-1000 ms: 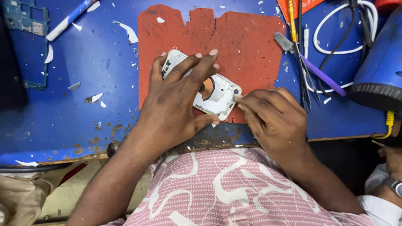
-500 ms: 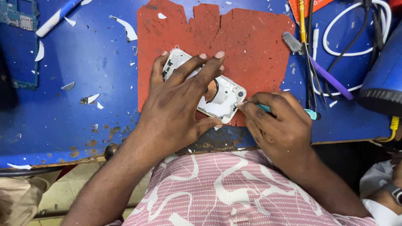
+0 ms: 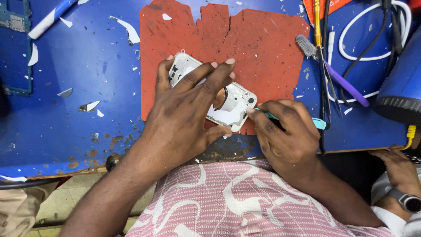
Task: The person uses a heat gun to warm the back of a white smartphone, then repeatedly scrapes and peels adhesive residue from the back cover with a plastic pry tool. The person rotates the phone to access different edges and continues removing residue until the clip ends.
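Note:
A white phone body [image 3: 234,105], opened and showing its inner frame, lies on a worn red mat [image 3: 263,52]. My left hand [image 3: 184,114] is pressed flat over it, fingers spread, pinning it to the mat. My right hand [image 3: 287,136] grips a thin teal-handled tool [image 3: 318,123] whose tip meets the phone's lower right corner near the camera hole.
The mat lies on a blue table [image 3: 66,123] littered with white scraps. A purple-handled brush [image 3: 333,72], tweezers [image 3: 326,79] and a white cable [image 3: 364,57] lie right of the mat. A blue device [image 3: 401,92] stands at far right. Another person's hand with a watch [image 3: 401,180] rests lower right.
My right hand has shifted slightly so the teal tool shows behind it. The left hand stays pressed on the phone body.

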`<state>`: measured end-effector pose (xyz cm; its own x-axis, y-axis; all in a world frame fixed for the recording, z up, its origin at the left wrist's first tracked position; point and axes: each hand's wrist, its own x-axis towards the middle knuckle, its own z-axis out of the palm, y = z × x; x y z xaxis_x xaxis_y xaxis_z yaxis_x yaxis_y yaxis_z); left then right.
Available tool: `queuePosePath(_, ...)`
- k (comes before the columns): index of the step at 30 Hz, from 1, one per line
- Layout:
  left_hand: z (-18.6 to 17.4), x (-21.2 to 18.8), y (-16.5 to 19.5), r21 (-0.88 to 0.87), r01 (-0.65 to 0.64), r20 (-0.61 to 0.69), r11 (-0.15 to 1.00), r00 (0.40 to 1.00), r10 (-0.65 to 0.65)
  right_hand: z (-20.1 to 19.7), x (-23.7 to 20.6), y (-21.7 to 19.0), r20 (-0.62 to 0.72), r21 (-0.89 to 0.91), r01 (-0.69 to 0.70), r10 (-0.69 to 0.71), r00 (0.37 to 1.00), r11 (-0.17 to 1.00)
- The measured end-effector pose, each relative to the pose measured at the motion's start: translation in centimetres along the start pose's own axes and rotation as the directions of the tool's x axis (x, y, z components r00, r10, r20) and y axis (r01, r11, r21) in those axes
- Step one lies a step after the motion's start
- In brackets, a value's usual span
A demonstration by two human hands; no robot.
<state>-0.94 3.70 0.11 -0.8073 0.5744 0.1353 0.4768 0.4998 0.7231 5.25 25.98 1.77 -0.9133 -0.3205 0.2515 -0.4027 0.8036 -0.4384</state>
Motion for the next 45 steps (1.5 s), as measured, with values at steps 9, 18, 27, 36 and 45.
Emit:
queuePosePath(9, -0.3, 0.2, -0.2, 0.014, 0.0, 0.002, 1.0, 1.0, 0.0, 0.0, 0.2, 0.5, -0.003, -0.036, 0.074, -0.075, 0.997, 0.997)
queuePosePath(18, -0.2, 0.0, -0.4, 0.005, -0.036, -0.029, 0.999, 0.999, 0.036, -0.4, 0.6, 0.3, 0.002, 0.042, 0.004, -0.005, 1.0, 0.999)
queuePosePath(27, 0.0, 0.0, -0.2, -0.005, -0.031, -0.037, 1.0, 0.999, 0.031, -0.9, 1.0, 0.1, 0.067, 0.054, 0.001, -0.005, 0.998, 0.999)
queuePosePath(36, -0.1, -0.2, -0.1, -0.024, -0.009, -0.02, 1.0, 1.0, 0.008, -0.3, 0.4, 0.1, 0.037, 0.035, 0.028, -0.029, 0.999, 0.999)
queuePosePath(45, 0.0, -0.1, -0.2, -0.01, -0.024, -0.035, 1.0, 0.999, 0.024, 0.0, 0.3, 0.4, 0.01, -0.006, 0.071, -0.071, 0.997, 0.997)
